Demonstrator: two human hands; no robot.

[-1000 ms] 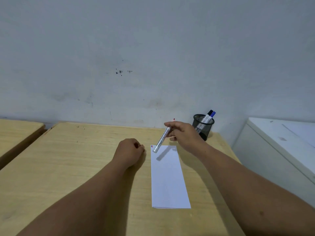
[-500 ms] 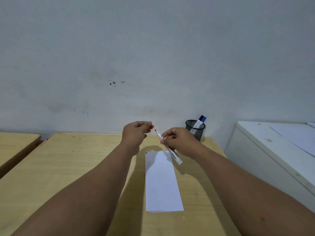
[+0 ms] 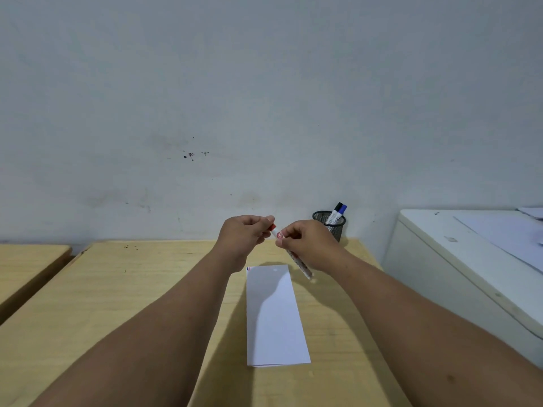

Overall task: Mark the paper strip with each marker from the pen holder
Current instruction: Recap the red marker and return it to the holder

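A white paper strip (image 3: 274, 315) lies lengthwise on the wooden desk (image 3: 123, 304), with small red and blue marks at its far left corner. Above its far end, my right hand (image 3: 308, 245) grips a white red-ink marker (image 3: 298, 261) by the barrel, tip toward my left hand. My left hand (image 3: 245, 236) pinches the marker's red cap (image 3: 271, 227) right at the marker's tip. A black mesh pen holder (image 3: 332, 226) stands at the desk's far right corner with a black-capped and a blue-capped marker (image 3: 338, 212) in it.
A grey wall runs right behind the desk. A white cabinet (image 3: 470, 259) with papers on top stands to the right. A second wooden desk (image 3: 26, 265) sits to the left across a narrow gap.
My right hand lifted the marker off the paper and turned it tip-up. My left hand rose from the desk with the red cap and has brought it to the marker's tip.
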